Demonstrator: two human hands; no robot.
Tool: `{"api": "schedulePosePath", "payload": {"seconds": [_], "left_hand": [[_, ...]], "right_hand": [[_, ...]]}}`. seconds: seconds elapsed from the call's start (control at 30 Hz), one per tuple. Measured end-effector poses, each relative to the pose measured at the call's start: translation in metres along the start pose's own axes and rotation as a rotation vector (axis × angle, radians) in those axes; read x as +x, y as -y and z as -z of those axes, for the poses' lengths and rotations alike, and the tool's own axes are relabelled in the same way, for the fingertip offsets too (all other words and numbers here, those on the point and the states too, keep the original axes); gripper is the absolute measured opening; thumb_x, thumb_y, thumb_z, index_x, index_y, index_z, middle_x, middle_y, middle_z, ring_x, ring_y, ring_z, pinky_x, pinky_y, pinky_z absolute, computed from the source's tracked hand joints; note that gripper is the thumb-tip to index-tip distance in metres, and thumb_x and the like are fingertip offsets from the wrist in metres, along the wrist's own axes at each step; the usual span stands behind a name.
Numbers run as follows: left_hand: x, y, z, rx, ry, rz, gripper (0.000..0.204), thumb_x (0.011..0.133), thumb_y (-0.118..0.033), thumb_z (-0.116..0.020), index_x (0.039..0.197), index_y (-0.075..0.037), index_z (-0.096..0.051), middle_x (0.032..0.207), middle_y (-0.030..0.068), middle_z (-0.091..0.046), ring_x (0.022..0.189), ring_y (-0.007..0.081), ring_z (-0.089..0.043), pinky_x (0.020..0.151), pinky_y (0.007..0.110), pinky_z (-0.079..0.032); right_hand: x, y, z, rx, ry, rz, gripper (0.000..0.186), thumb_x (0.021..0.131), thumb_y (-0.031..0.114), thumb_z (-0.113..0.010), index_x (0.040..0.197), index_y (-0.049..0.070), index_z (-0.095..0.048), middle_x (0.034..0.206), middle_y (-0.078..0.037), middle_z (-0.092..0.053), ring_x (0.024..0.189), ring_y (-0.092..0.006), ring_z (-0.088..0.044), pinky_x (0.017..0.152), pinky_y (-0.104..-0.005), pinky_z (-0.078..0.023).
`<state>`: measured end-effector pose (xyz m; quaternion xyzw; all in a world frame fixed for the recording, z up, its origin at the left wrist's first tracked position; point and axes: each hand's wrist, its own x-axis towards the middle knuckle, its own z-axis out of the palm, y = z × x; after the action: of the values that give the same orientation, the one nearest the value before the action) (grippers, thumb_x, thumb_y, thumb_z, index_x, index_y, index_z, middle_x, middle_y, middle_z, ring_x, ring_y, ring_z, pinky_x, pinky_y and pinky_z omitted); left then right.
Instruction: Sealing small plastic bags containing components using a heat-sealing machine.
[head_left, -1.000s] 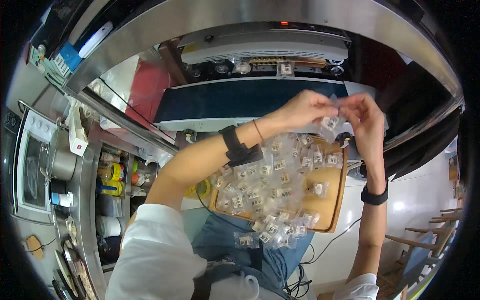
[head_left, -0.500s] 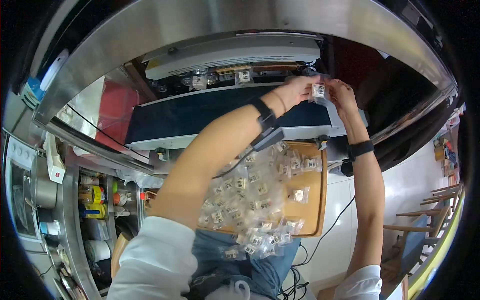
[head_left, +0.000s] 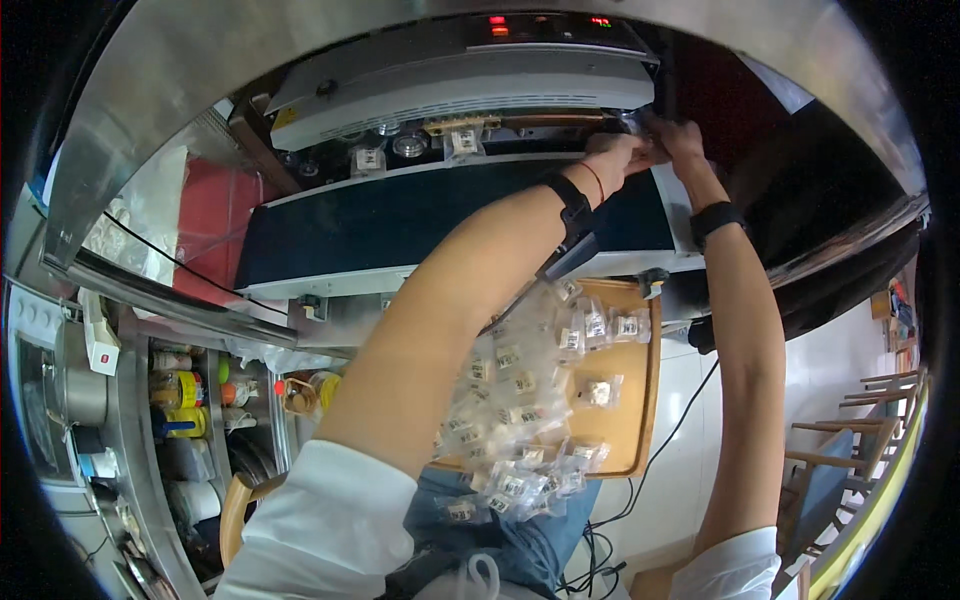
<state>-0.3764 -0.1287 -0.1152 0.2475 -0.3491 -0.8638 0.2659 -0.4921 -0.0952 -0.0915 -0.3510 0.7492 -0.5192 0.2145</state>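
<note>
My left hand [head_left: 614,157] and my right hand [head_left: 676,140] meet at the right-hand end of the sealing machine [head_left: 462,88], fingers closed at a small clear plastic packet [head_left: 630,122], mostly hidden behind them. Two sealed packets with white labels [head_left: 368,160], [head_left: 462,143] hang along the machine's band, left of my hands. Below runs the dark conveyor belt [head_left: 330,230]. Several similar packets [head_left: 522,380] lie heaped on the wooden tray [head_left: 640,430] under my arms, some on my lap.
A curved steel frame [head_left: 150,80] arches around the machine. Shelves with jars [head_left: 185,390] stand at the left, beside an oven [head_left: 40,380]. Chairs [head_left: 840,450] are at the right. Black cables [head_left: 590,540] trail over the floor. A red bin [head_left: 208,215] sits behind the frame.
Both hands have moved up and forward, carrying the packet from above the tray to the machine's right end, where it is now mostly hidden. The view has shifted, showing more of the machine's top.
</note>
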Motion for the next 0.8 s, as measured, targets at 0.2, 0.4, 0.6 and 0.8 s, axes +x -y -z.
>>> {"api": "schedulePosePath", "payload": {"seconds": [0.2, 0.4, 0.6, 0.8], "left_hand": [[0.003, -0.003, 0.024, 0.061, -0.108, -0.153, 0.013, 0.081, -0.012, -0.052, 0.091, -0.003, -0.054, 0.09, 0.0094, -0.058, 0.084, 0.02, -0.057, 0.077, 0.027, -0.049], [0.001, -0.013, 0.031, 0.048, -0.142, -0.186, 0.015, 0.08, -0.011, -0.056, 0.089, 0.0, -0.051, 0.091, 0.0128, -0.056, 0.085, 0.0224, -0.057, 0.079, 0.027, -0.05], [-0.033, -0.025, 0.038, 0.13, -0.141, -0.156, 0.025, 0.08, -0.016, -0.057, 0.095, 0.002, -0.05, 0.094, 0.0133, -0.053, 0.086, 0.0234, -0.057, 0.079, 0.028, -0.05], [-0.126, -0.029, 0.03, 0.915, -0.129, -0.541, 0.038, 0.076, -0.023, -0.061, 0.102, 0.001, -0.048, 0.093, 0.0129, -0.055, 0.078, 0.0176, -0.057, 0.063, 0.026, -0.049]], "right_hand": [[-0.122, 0.015, 0.032, -0.064, -0.115, 0.428, 0.014, 0.077, 0.013, -0.061, 0.082, 0.0, -0.056, 0.069, -0.004, -0.058, 0.063, -0.0089, -0.05, 0.059, -0.0241, -0.041], [-0.257, -0.05, 0.041, -0.3, 0.304, 0.222, 0.014, 0.075, 0.003, -0.057, 0.088, 0.001, -0.055, 0.077, -0.01, -0.059, 0.064, -0.016, -0.055, 0.058, -0.0255, -0.043], [-0.247, -0.08, -0.011, -0.43, 0.275, 0.56, 0.027, 0.072, 0.001, -0.055, 0.099, 0.003, -0.052, 0.098, -0.015, -0.051, 0.079, -0.026, -0.053, 0.065, -0.0312, -0.043], [-0.24, -0.068, 0.013, -0.403, 0.509, 0.551, 0.01, 0.071, 0.004, -0.058, 0.079, 0.0, -0.053, 0.086, -0.012, -0.055, 0.081, -0.0243, -0.053, 0.07, -0.0315, -0.042]]}}
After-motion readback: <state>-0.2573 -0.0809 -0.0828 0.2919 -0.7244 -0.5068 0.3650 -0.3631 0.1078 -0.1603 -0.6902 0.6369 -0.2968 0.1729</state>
